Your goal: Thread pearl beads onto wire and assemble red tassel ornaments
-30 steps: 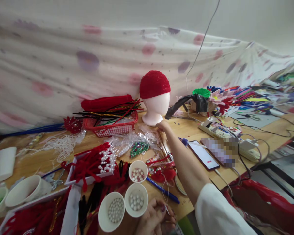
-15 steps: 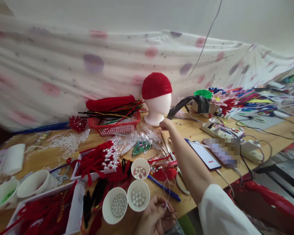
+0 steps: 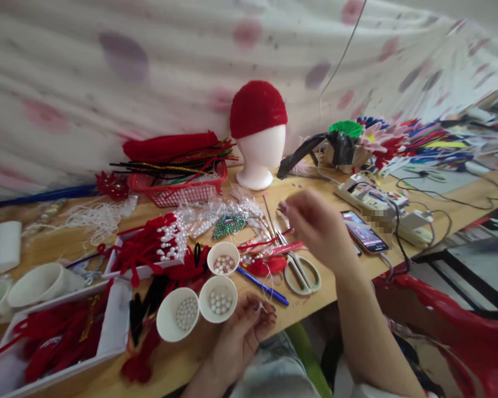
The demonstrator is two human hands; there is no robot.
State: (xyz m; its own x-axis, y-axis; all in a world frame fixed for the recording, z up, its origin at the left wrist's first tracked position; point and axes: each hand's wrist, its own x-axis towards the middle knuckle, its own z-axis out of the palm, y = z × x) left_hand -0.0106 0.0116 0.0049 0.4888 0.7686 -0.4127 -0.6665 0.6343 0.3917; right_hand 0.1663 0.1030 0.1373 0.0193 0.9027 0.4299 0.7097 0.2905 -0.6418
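Left hand [image 3: 245,326]'s got white thread [image 3: 261,305] pinched at the desk [image 3: 174,362]'s near edge, can't tell if the blurry, curled right hand [image 3: 315,226] holds anything, and pearl-tipped red pieces [image 3: 143,247] at left look done while beads [image 3: 187,313] in cups [image 3: 165,317] look unstrung.

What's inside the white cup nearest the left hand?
White round beads show inside the cup beside the left hand; anything beneath them is covered and cannot be seen.

Behind the counter [image 3: 116,377], a flowered curtain [image 3: 169,83]
On the right, a phone [image 3: 365,231] near a power strip [image 3: 351,199]; farther back, a white mannequin head [image 3: 261,155] wearing a red cap [image 3: 259,110], near a red basket [image 3: 169,196].
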